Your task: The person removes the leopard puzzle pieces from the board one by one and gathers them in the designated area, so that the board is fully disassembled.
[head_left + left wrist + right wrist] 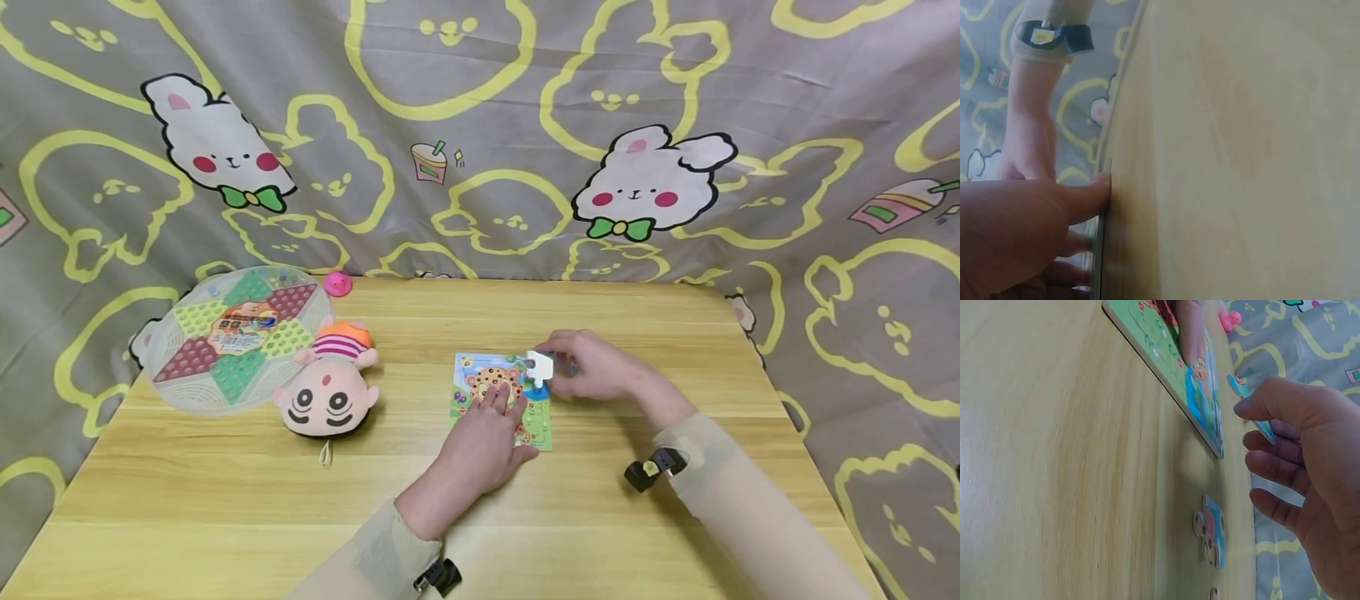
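Plainly, the left hand's grip (487, 437) is wide, its fingers stretched over the leopard puzzle board (542, 427), which lies on the desk (600, 517) in front of the person. The right hand's grip (592, 364) is narrow: from the right wrist, thumb and forefinger pinch a small printed puzzle piece (1265, 429) near the board's corner. That view also shows a loose piece (1212, 532) on the desk beside the board and a sliver of another (1214, 594) at the lower edge; the head view barely tells these apart from the hand. The left wrist view shows the thumb at the board's edge, but the printed face is hidden there. Only the head view takes in the plush doll (327, 396) next to the star-patterned game board (243, 329), well left of the puzzle board.
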A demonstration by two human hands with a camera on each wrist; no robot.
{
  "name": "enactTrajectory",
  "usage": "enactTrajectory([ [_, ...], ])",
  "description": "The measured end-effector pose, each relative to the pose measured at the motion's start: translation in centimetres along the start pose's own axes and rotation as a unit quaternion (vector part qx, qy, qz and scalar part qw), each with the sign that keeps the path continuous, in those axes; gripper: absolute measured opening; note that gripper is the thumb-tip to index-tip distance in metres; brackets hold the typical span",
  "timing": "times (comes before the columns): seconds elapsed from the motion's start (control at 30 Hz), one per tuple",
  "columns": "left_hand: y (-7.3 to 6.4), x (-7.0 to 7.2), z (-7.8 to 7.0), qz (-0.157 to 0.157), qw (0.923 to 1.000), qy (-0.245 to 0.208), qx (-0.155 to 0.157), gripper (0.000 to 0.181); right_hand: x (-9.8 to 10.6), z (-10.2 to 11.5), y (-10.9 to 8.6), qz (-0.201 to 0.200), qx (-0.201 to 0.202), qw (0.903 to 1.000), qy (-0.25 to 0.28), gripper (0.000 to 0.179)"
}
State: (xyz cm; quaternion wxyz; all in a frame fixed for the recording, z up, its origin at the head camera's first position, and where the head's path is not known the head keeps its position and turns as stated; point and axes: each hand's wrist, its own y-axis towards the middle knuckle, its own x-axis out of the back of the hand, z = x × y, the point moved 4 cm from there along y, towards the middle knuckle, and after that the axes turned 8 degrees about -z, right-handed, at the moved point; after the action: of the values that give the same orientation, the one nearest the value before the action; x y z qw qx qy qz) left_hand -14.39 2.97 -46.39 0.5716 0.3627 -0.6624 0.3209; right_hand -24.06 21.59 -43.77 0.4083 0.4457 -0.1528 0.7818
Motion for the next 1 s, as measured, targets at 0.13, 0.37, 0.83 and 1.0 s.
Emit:
enactTrajectory([
  [0.13, -0.2, 0.1, 0.0, -0.014, 0.9997, -0.02, 0.0, 0.078, 0.6, 0.0, -0.5, -0.001, -0.007, 1.0, 0.005, 0.052],
  [0.37, -0.3, 0.2, 0.0, -0.023, 0.9992, -0.032, -0.001, 0.077, 1.6, -0.4, -1.5, -0.02, -0.004, 0.9996, 0.022, 0.05],
  [0.83, -0.1, 0.2, 0.1, -0.01, 0.9992, -0.039, 0.001, 0.077, 4.4, -2.4, -5.7, -0.085, 0.006, 0.9957, 0.037, 0.046],
  [1.0, 0.0, 0.1, 0.2, -0.004, 0.9993, -0.036, 0.002, 0.077, 5.1, -3.4, -7.3, -0.101, -0.012, 0.9941, 0.038, 0.044],
])
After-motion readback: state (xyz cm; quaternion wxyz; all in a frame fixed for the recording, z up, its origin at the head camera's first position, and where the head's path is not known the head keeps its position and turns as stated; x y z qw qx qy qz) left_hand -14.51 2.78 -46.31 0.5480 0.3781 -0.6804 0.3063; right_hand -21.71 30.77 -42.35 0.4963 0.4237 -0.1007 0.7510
